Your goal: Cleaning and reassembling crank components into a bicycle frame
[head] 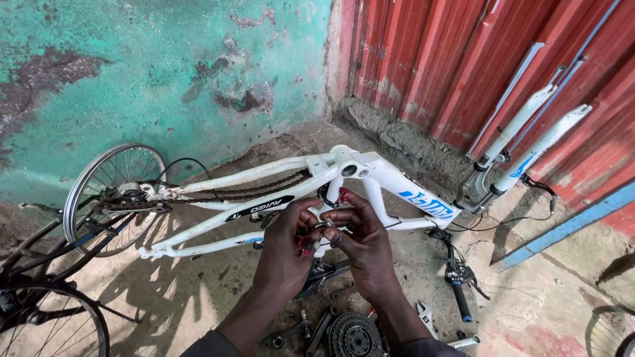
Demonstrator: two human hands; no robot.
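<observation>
Two hands, the left hand (286, 246) and right hand (360, 239), pinch one small metal ring (323, 225) tight between fingertips. They hold it up close to see it well. The white bike frame (370, 173) lies upside down behind, and a chainring (354, 336) lies below.

Glossy white painted metal is being shown by the bike frame (397, 188); a small shiny metal ring (324, 225) is being gripped; teal wall (152, 73) is looking rough, flaking; red corrugated sheet (463, 59) is reading matt.
</observation>
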